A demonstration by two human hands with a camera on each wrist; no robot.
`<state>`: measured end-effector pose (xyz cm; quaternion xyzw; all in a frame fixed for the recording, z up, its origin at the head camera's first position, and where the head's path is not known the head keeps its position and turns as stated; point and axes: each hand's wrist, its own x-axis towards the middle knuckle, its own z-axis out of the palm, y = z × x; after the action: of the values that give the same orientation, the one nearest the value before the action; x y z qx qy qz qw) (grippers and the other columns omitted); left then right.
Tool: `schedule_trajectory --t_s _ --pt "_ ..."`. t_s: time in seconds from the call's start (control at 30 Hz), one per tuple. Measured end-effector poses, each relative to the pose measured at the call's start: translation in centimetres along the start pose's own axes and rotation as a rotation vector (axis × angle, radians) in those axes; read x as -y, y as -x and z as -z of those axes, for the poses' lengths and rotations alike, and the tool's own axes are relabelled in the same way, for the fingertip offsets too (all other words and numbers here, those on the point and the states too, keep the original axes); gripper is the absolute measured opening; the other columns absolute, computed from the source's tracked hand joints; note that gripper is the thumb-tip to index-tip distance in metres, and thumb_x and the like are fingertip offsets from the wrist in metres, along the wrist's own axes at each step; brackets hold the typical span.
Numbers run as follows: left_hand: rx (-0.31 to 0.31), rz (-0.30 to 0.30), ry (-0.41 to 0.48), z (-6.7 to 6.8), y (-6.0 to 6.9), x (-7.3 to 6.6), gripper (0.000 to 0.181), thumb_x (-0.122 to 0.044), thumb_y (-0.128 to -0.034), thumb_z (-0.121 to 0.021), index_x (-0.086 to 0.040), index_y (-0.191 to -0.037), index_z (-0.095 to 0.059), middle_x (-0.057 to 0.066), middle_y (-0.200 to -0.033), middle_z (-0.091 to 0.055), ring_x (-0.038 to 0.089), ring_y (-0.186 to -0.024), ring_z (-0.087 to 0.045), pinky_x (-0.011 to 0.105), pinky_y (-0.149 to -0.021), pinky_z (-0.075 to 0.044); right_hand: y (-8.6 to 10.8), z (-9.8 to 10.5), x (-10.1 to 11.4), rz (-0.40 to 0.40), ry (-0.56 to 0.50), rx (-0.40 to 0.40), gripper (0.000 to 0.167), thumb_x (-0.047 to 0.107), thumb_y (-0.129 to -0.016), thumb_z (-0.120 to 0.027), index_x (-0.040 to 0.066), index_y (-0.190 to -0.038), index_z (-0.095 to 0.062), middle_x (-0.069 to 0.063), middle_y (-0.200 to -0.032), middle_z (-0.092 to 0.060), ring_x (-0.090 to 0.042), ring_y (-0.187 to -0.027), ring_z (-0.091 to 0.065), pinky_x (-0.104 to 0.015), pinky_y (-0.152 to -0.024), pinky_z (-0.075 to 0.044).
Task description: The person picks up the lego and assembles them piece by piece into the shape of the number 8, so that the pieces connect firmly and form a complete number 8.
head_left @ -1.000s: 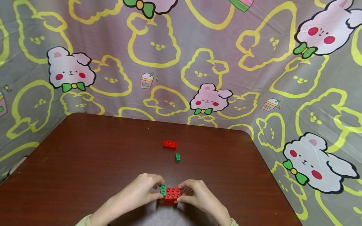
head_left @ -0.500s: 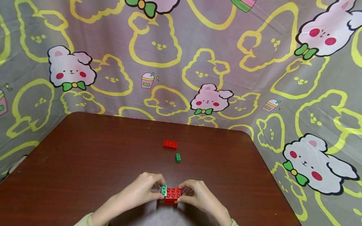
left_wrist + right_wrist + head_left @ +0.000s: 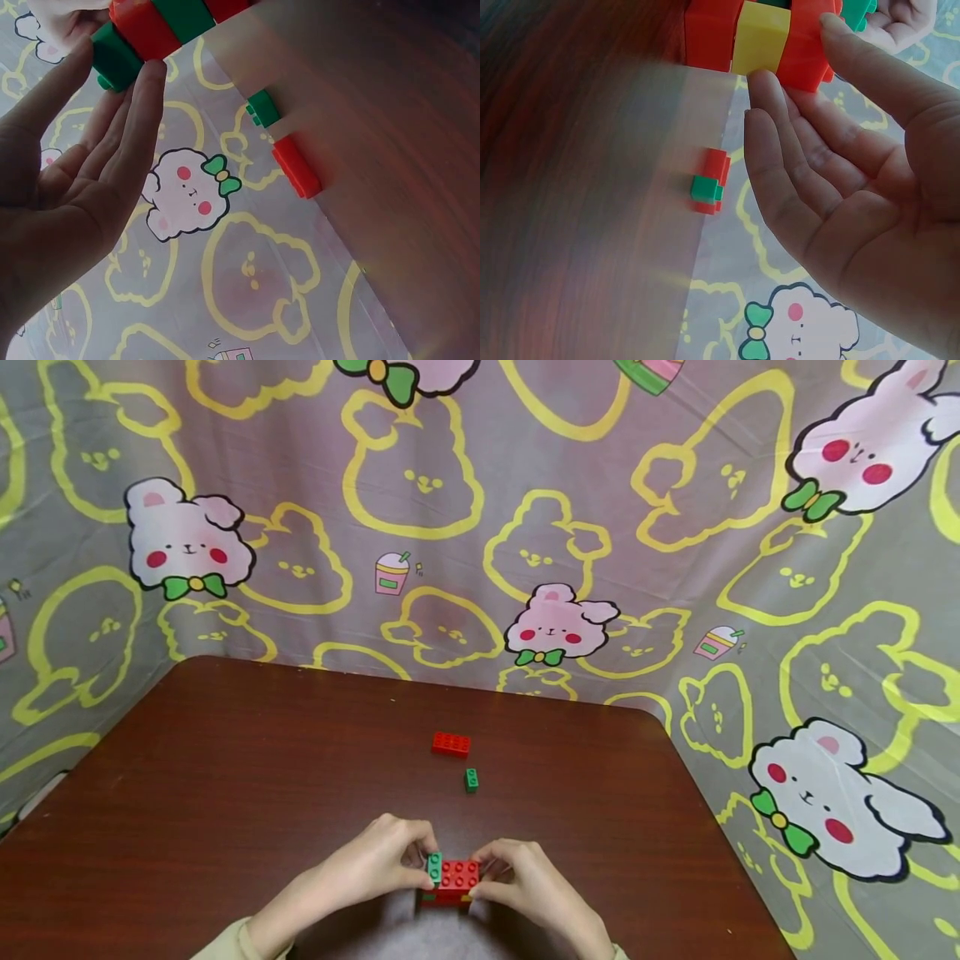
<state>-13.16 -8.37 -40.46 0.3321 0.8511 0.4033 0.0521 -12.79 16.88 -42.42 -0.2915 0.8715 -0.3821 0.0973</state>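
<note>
A stack of toy building bricks (image 3: 459, 876) stands at the table's near side, between both hands. Its layers show red at the bottom, a green brick (image 3: 184, 19) and a yellow brick (image 3: 761, 39) in the middle, and a studded red brick above. A small two-stud green brick (image 3: 435, 867) sits on top at the left end. My left hand (image 3: 386, 862) pinches this top green brick between thumb and fingers. My right hand (image 3: 522, 878) holds the stack's right end, the thumb against the upper red brick and fingertips at its far side.
Farther back on the brown table (image 3: 247, 777) lie a loose red brick (image 3: 452, 744) with two rows of studs and a small green brick (image 3: 472, 780). A patterned curtain (image 3: 450, 560) hangs around the table's back and sides.
</note>
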Motion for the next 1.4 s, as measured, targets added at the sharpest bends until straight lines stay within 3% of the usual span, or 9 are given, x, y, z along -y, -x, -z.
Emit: schedule_trajectory --t_s 0.2,0.47,0.93,1.2,1.4 --pt "0.016 0.022 0.052 0.1 -0.1 0.1 0.022 -0.01 -0.0734 -0.086 -0.008 -0.086 -0.068 -0.001 -0.078 -0.073 -0.004 -0.068 -0.062 0.014 -0.061 -0.052 0.0 0.0 -0.2 0.002 0.005 -0.004 0.025 0.022 -0.083 -0.08 0.007 -0.101 -0.072 -0.004 -0.093 -0.075 0.003 -0.077 -0.065 -0.018 -0.069 -0.055" --pt "-0.026 0.02 0.046 -0.3 0.3 0.4 0.022 -0.013 -0.0748 -0.086 -0.009 -0.089 -0.069 -0.002 -0.081 -0.074 -0.003 -0.07 -0.063 0.016 -0.063 -0.053 0.0 0.0 -0.3 0.037 -0.015 0.004 0.026 0.021 -0.085 -0.078 0.004 -0.103 -0.07 -0.007 -0.094 -0.075 -0.002 -0.078 -0.068 -0.018 -0.069 -0.055" --pt "0.008 0.006 0.1 -0.3 0.4 1.1 0.022 -0.017 -0.079 -0.083 -0.008 -0.095 -0.069 -0.001 -0.084 -0.073 0.003 -0.074 -0.067 0.016 -0.065 -0.055 0.1 0.0 -0.4 0.043 -0.023 0.007 0.027 0.022 -0.086 -0.077 0.004 -0.104 -0.07 -0.009 -0.097 -0.074 -0.002 -0.08 -0.068 -0.02 -0.071 -0.056" --pt "-0.007 0.015 0.104 -0.5 0.5 1.1 0.022 -0.016 -0.0787 -0.083 -0.009 -0.095 -0.07 -0.003 -0.083 -0.073 0.001 -0.075 -0.066 0.019 -0.066 -0.056 0.1 0.4 -0.4 0.062 0.041 0.045 0.026 0.027 -0.089 -0.074 0.009 -0.107 -0.069 -0.002 -0.098 -0.073 0.002 -0.082 -0.065 -0.02 -0.071 -0.057" --pt "-0.014 0.008 0.093 -0.5 0.6 1.0 0.022 -0.016 -0.0784 -0.083 -0.009 -0.094 -0.07 -0.004 -0.081 -0.072 -0.001 -0.073 -0.064 0.018 -0.065 -0.055 -0.1 0.9 -0.6 0.034 -0.006 0.096 0.026 0.028 -0.089 -0.075 0.012 -0.109 -0.068 -0.001 -0.099 -0.074 0.004 -0.081 -0.066 -0.019 -0.072 -0.056"
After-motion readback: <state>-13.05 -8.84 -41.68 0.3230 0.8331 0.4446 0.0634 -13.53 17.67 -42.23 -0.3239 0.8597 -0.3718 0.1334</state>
